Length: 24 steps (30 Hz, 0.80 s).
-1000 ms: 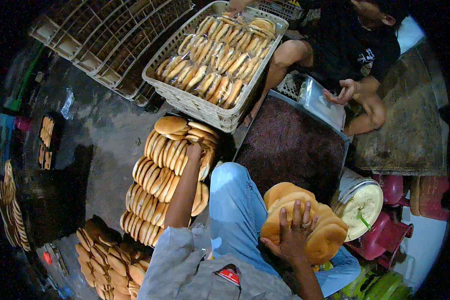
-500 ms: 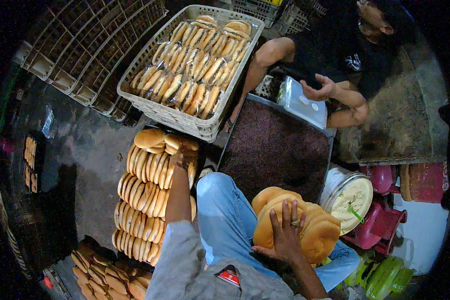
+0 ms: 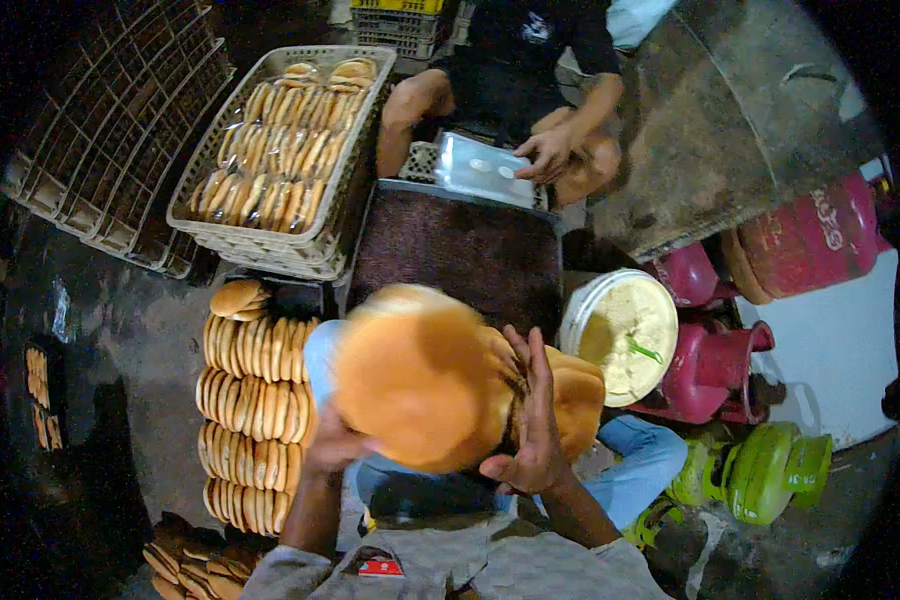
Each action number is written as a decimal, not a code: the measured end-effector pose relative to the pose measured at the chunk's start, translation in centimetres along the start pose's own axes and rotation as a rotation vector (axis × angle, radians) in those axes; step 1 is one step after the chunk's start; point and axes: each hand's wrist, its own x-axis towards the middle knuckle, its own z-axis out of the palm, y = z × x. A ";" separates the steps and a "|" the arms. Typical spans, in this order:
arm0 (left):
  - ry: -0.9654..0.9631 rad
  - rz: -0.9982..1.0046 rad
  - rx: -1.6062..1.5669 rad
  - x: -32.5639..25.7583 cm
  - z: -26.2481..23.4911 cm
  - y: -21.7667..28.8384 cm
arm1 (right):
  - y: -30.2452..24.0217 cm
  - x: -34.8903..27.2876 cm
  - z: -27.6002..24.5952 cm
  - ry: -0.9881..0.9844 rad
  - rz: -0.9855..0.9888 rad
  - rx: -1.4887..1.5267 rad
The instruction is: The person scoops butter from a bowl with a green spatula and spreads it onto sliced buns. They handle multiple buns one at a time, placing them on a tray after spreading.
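Note:
Several round golden buns [image 3: 405, 385] are raised in front of me, blurred by motion. My left hand [image 3: 332, 440] grips them from their left side, its fingers partly hidden. Stretched and held edge-on, the fingers of my right hand [image 3: 538, 420] touch buns at their right. More buns [image 3: 576, 400] sit over my lap beyond that hand. Ahead is a tray [image 3: 410, 187] of dark brown granules [image 3: 450, 245]. To its right stands a white tub [image 3: 570, 340] of pale yellow cream [image 3: 615, 315] with a green-handled utensil [image 3: 645, 351] in it.
Rows of buns [image 3: 255, 410] stand at my left. Behind them is a crate [image 3: 200, 228] of wrapped filled buns. Across the tray sits a person whose hand [image 3: 550, 152] touches a clear-lidded box [image 3: 470, 165]. Pink [image 3: 705, 365] and green [image 3: 760, 475] gas cylinders lie right.
My left hand has come from the rows at left to my front with buns. My right hand has turned from lying flat to edge-on. The view has shifted; the person's hand has lowered.

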 end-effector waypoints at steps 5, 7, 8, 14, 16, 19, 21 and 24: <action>-0.392 -0.230 -0.113 3.0 8.7 -1.7 | -1.6 -4.0 -6.4 0.293 0.185 0.446; -0.391 -0.059 0.060 3.7 8.9 -1.3 | -0.4 -6.2 -9.1 0.360 0.205 0.562; -0.338 -0.025 0.121 3.9 8.3 -0.9 | 0.6 -7.0 -10.4 0.350 0.230 0.583; 0.458 0.223 0.311 4.3 -3.6 -0.8 | 9.2 -10.0 -13.0 0.379 0.505 -0.074; 0.755 0.279 0.291 5.2 -11.5 -1.3 | 10.8 -10.3 -13.7 0.379 0.492 -0.065; 1.081 0.124 0.198 6.8 -25.4 -2.8 | 12.0 -10.9 -15.2 0.388 0.595 0.018; 1.220 0.002 0.310 7.3 -34.3 -4.1 | 12.5 -11.4 -16.2 0.400 0.674 0.063; 1.555 0.038 0.360 8.7 -45.0 -6.4 | 13.0 -12.2 -17.5 0.428 0.771 0.109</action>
